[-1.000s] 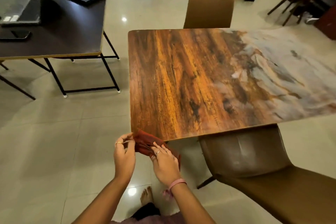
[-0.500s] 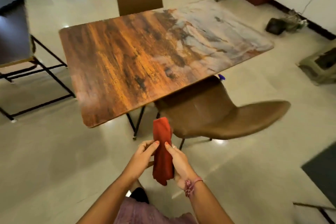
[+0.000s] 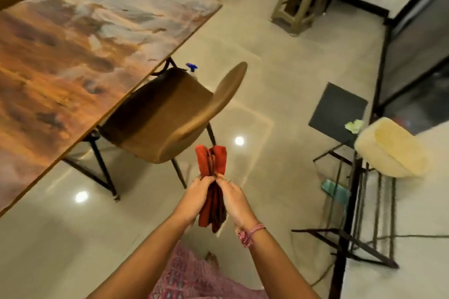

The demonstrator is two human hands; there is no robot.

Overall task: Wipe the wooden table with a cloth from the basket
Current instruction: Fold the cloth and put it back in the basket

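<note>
- In front of the body, above the floor [image 3: 267,75] and clear of the bench [image 3: 73,51]: red cloth [image 3: 211,162] folded lengthwise into a bunched strip, held upright.
- Left hand [image 3: 196,198] and right hand [image 3: 234,198] closed on the cloth's middle from either side, fingertips meeting at the front; upper end standing free above the knuckles, lower end hanging below the palms.
- Handling, as a judgement: light, soft, limp; folds and droops wherever unsupported. No risk of breakage or slipping. Best taken as a wad in one palm, or flat under spread fingers for wiping; pinched by one corner, likely to unfurl and trail.
- Bench at the left, wood-grain top with a pale washed patch toward the far end, nothing on it. Brown chair [image 3: 170,114] tucked part-way under its near edge. Blue-topped spray bottle [image 3: 192,68] just visible behind the chair.
- Pale woven basket [image 3: 388,150] at the right on a dark metal stand [image 3: 359,201], well apart from the bench.
- Against half a second ago: view swung right, bench pushed to the left edge, basket and stand newly in sight. Cloth in much the same two-handed hold, upright as before. Against one second ago: cloth then at the bench's near corner, now away from it.
</note>
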